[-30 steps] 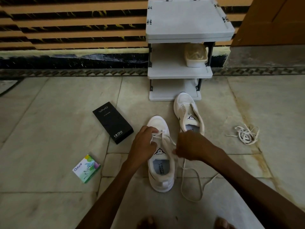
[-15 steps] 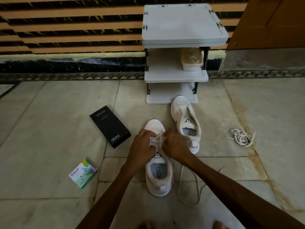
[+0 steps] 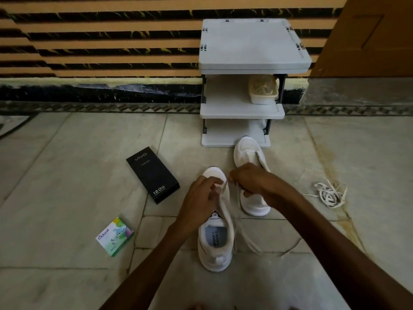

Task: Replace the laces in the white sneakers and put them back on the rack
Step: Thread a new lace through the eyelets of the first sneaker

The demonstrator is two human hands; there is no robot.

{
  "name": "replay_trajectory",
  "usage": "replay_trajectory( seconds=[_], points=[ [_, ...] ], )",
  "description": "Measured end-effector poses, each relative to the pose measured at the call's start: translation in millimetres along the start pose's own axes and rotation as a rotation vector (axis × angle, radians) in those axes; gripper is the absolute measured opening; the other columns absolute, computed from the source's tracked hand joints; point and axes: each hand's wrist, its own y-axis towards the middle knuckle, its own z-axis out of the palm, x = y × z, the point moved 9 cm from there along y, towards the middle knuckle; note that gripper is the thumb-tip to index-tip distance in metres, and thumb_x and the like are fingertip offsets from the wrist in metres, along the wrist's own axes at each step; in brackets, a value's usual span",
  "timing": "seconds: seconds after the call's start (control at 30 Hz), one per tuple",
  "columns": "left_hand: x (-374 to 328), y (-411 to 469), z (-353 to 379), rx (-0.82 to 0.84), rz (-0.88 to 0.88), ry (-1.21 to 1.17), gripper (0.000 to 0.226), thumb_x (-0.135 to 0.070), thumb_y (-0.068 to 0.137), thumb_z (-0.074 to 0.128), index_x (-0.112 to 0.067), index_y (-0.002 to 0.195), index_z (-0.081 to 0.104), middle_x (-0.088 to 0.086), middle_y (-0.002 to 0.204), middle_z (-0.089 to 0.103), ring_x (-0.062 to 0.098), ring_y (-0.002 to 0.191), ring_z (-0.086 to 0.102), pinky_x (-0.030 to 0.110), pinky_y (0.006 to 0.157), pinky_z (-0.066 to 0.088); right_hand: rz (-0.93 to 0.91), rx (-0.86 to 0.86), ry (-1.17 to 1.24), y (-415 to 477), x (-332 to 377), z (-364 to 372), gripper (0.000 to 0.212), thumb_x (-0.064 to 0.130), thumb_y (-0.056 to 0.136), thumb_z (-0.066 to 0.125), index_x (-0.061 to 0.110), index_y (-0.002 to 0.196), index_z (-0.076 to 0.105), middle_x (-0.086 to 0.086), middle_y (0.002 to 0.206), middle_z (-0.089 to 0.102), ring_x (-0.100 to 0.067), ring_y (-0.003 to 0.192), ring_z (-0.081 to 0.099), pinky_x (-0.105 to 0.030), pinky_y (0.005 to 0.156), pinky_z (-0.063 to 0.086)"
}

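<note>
Two white sneakers lie on the stone floor. The near sneaker point(image 3: 215, 245) points away from me, heel toward me. My left hand point(image 3: 199, 198) rests on its front eyelet area, pinching the white lace point(image 3: 247, 237). My right hand point(image 3: 250, 179) is closed on the same lace just past the toe, and the lace's loose end trails over the floor to the right. The second sneaker point(image 3: 253, 203) lies behind my right hand, partly hidden, with no lace visible. A loose bundle of white lace point(image 3: 328, 194) lies further right. The grey shoe rack point(image 3: 243, 108) stands against the wall.
A black phone box point(image 3: 153, 174) and a small green Odonil packet point(image 3: 115, 236) lie on the floor to the left. A plastic container point(image 3: 263, 89) sits on the rack's middle shelf. A wooden door point(image 3: 366, 34) is at the right.
Both hands moved forward from the tongue toward the toe of the near sneaker. The right hand came close to the left and drew the lace along with it.
</note>
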Motion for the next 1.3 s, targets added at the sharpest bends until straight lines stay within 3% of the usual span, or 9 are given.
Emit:
replay_trajectory(
  seconds=[0.13,0.27,0.4,0.6,0.7,0.83,0.97,1.13,1.3],
  points=[
    [-33.6,11.0,-10.3,0.008,0.114,0.026,0.015,-0.032,0.094,0.060,-0.023,0.103,0.068,-0.007,0.081,0.065,0.006,0.071,0.063,0.027,0.069,0.053,-0.182,-0.055,-0.004,-40.0,43.1,-28.1,0.039,0.038,0.096,0.055,0.022,0.062,0.063,0.013,0.048,0.052,-0.011,0.055,0.046,-0.024,0.058,0.039],
    [-69.0,30.1,-62.7,-0.189,0.185,-0.072,0.011,-0.021,0.096,0.058,-0.019,0.098,0.068,-0.006,0.079,0.066,0.002,0.067,0.063,0.020,0.064,0.055,-0.269,-0.096,-0.028,-58.0,52.1,-43.1,0.033,0.032,0.093,0.060,0.022,0.063,0.071,0.000,0.060,0.054,-0.016,0.059,0.047,-0.027,0.062,0.040],
    [-99.2,42.7,-113.4,-0.307,0.176,-0.167,0.014,-0.025,0.096,0.057,-0.020,0.096,0.070,-0.005,0.075,0.068,-0.002,0.063,0.064,0.014,0.060,0.052,-0.256,-0.159,-0.675,-34.9,14.7,-26.1,0.024,0.032,0.093,0.059,0.014,0.091,0.074,-0.008,0.089,0.069,-0.018,0.078,0.063,-0.027,0.067,0.045],
    [-115.3,46.4,-121.8,-0.271,0.164,-0.236,0.009,-0.018,0.093,0.062,-0.018,0.093,0.070,-0.005,0.070,0.067,0.000,0.058,0.063,0.014,0.055,0.050,-0.173,0.176,-0.922,-8.1,-56.0,33.6,0.022,0.016,0.091,0.062,-0.001,0.101,0.070,-0.015,0.097,0.073,-0.027,0.092,0.070,-0.033,0.081,0.057],
    [-110.8,43.5,-114.8,-0.259,0.147,-0.268,0.009,-0.017,0.093,0.062,-0.015,0.094,0.071,-0.004,0.072,0.069,0.004,0.061,0.066,0.018,0.059,0.055,-0.227,0.149,-0.783,-3.6,-51.9,34.6,0.017,0.011,0.086,0.065,-0.004,0.087,0.073,-0.019,0.083,0.073,-0.029,0.077,0.072,-0.039,0.074,0.059],
    [-98.0,42.2,-103.1,-0.202,0.099,-0.284,0.026,-0.008,0.097,0.048,-0.017,0.121,0.058,-0.006,0.085,0.070,0.006,0.069,0.068,0.024,0.070,0.057,-0.271,0.015,-0.008,-9.8,-27.5,7.4,0.005,-0.004,0.083,0.067,-0.006,0.083,0.072,-0.015,0.071,0.071,-0.021,0.060,0.066,-0.030,0.060,0.057],
    [-71.5,27.5,-63.0,0.091,-0.063,-0.162,0.037,-0.012,0.101,0.040,-0.025,0.135,0.043,-0.006,0.099,0.069,0.006,0.081,0.068,0.031,0.079,0.057,-0.265,0.006,0.389,-13.5,-9.1,-3.7,0.009,-0.007,0.085,0.065,-0.012,0.092,0.068,-0.012,0.066,0.066,-0.013,0.055,0.062,-0.020,0.056,0.055],
    [-36.0,1.2,-25.1,0.326,-0.266,-0.343,0.020,-0.019,0.098,0.050,-0.013,0.100,0.069,-0.001,0.073,0.069,0.010,0.063,0.060,0.020,0.062,0.049,-0.246,-0.095,0.510,-11.7,-7.4,-12.9,0.013,0.000,0.088,0.064,-0.009,0.096,0.068,-0.018,0.075,0.067,-0.017,0.060,0.061,-0.025,0.063,0.055],
    [-19.6,6.3,-41.2,0.133,-0.187,-0.293,0.023,-0.007,0.095,0.054,-0.017,0.091,0.074,-0.003,0.075,0.070,0.000,0.063,0.060,0.018,0.065,0.048,-0.082,-0.100,0.390,-8.1,-17.8,-3.4,0.012,0.009,0.087,0.069,-0.001,0.081,0.069,-0.013,0.068,0.066,-0.012,0.050,0.060,-0.022,0.057,0.055]
  ],
)
